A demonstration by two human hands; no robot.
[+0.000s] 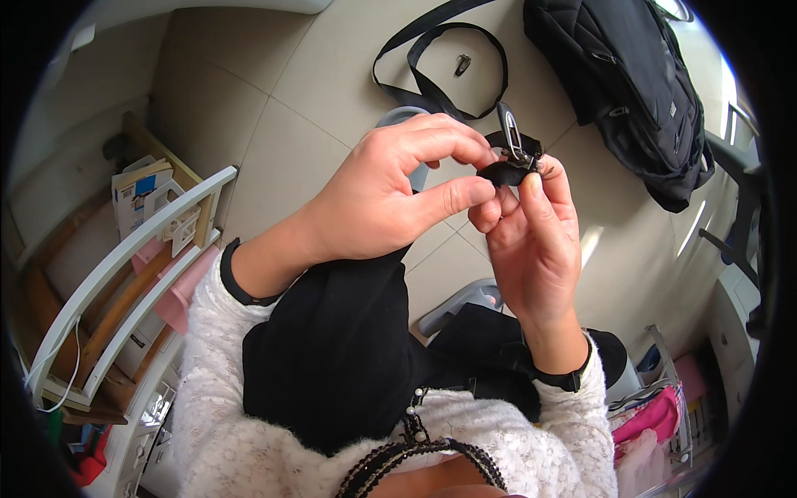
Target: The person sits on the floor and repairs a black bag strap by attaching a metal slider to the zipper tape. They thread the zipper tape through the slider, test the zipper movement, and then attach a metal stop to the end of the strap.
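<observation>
In front of me, both hands are raised over the floor around a short loop of black strap (504, 173) and a dark, shiny metal clip (510, 133). The clip's slotted lever points upward, away from me. My right hand (535, 220) pinches the strap and the base of the clip between thumb and fingers. From the left, my left hand (398, 178) closes thumb and fingertips on the strap's near-left edge. Farther off, a long black strap (415, 62) lies curled on the floor, with a second small metal clip (462, 65) inside its loop.
A black backpack (618, 83) lies on the tiled floor (315, 91) at the far right. Grey slippers (457, 303) are below my hands. A white rail (124, 266) with books (141, 199) behind it stands left. Pink cloth (652, 419) hangs at the lower right.
</observation>
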